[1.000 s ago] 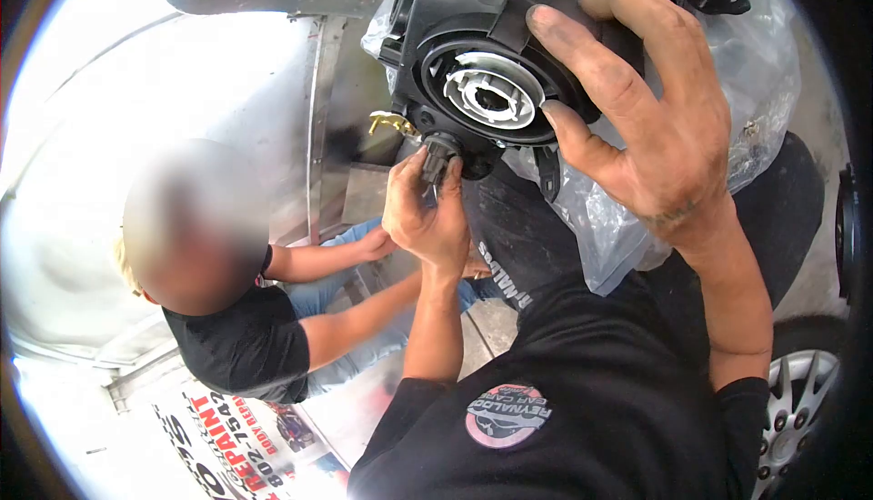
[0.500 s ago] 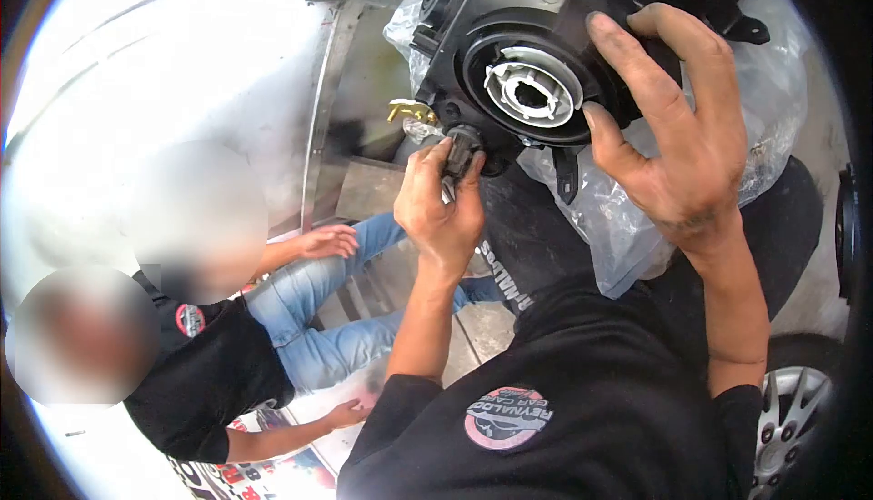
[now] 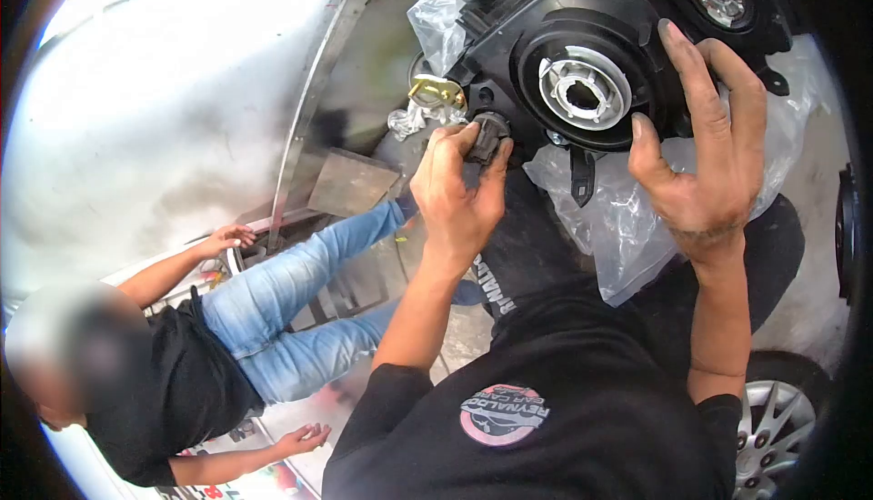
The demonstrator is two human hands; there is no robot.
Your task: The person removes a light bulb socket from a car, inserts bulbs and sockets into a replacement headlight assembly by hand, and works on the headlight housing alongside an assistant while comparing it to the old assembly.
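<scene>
A black housing like a headlamp's back [image 3: 582, 9] lies over my lap, on clear plastic wrap [image 3: 627, 236]. In its round opening sits a white ringed socket [image 3: 585, 91]. Between thumb and forefinger, my left hand [image 3: 459, 186] pinches a small dark ribbed plug [image 3: 488, 136] at the housing's lower left corner. My right hand [image 3: 709, 145] is spread at the right of the round opening, its fingertips at the housing's edge, and holds nothing that I can see. Whether those fingertips touch the housing is hard to tell.
Another person in a black shirt and jeans [image 3: 273, 309] is at the left, one hand low, one by a light metallic panel [image 3: 164, 127]. A brass-coloured piece [image 3: 436, 93] lies left of the housing. A wheel [image 3: 773, 427] stands at the lower right.
The housing and both my hands appear further right in the view, with more of the housing's upper right showing. The other person has leaned back to the left, away from my left arm.
</scene>
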